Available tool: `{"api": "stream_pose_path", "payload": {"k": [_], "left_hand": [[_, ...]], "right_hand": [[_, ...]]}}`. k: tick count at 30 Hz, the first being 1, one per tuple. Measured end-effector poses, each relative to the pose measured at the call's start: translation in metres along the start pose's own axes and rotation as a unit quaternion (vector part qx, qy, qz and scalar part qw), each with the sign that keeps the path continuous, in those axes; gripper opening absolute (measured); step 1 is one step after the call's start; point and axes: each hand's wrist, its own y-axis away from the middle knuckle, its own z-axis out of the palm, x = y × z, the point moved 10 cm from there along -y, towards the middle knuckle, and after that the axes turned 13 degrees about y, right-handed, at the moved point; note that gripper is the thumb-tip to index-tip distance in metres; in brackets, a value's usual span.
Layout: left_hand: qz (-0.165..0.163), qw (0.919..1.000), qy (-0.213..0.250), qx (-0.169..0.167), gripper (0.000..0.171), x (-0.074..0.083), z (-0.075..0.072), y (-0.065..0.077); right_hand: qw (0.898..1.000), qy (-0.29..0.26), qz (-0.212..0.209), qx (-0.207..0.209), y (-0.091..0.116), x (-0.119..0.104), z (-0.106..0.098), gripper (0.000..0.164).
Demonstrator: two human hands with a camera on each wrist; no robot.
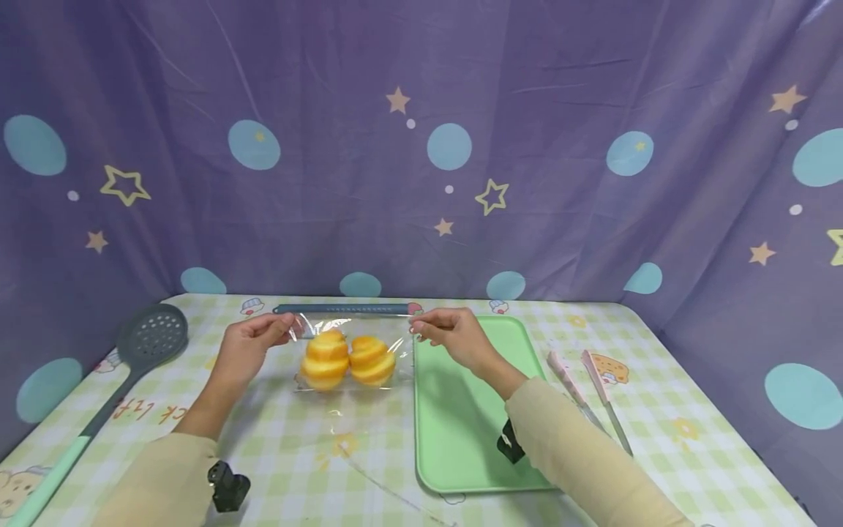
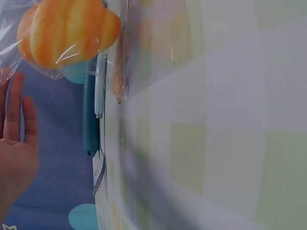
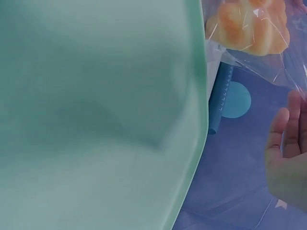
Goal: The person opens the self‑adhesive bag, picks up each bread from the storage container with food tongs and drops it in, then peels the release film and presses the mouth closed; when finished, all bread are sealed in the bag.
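A clear plastic bag (image 1: 405, 351) hangs between my two hands, stretched by its upper corners. Inside it sit two yellow-orange bread rolls (image 1: 326, 360) side by side, their ridged tops showing through the film. My left hand (image 1: 246, 348) pinches the left corner between thumb and fingers. At the opposite corner my right hand (image 1: 454, 338) pinches the film the same way, above the left edge of a green tray (image 1: 474, 439). In the right wrist view the rolls (image 3: 249, 28) show through shiny, creased plastic.
A slotted skimmer (image 1: 153, 337) with a mint handle lies at the left. Two pink-handled metal utensils (image 1: 596, 377) lie right of the tray. Along the back edge stretches a long blue-grey bar (image 1: 349, 309). More clear film (image 1: 342, 421) lies on the checked cloth in front.
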Motion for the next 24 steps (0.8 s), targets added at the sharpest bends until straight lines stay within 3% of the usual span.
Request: {"api": "stream_pose_path", "payload": {"k": [9,18,24], "left_hand": [[0.004,0.9988,0.042,0.023,0.027,-0.004,-0.003,0.002],[0.008,0.9933,0.115,-0.003,0.021,-0.005,0.005,0.005],[0.001,0.9942,0.108,0.0,0.029,-0.005,0.007,0.006]], "right_hand": [[1.0,-0.004,0.004,-0.002,0.0,0.002,0.005,0.018],[1.0,-0.003,-0.006,-0.022,0.001,0.0,0.008,0.022],[1.0,-0.006,0.004,-0.025,0.002,0.0,0.006,0.025]]}}
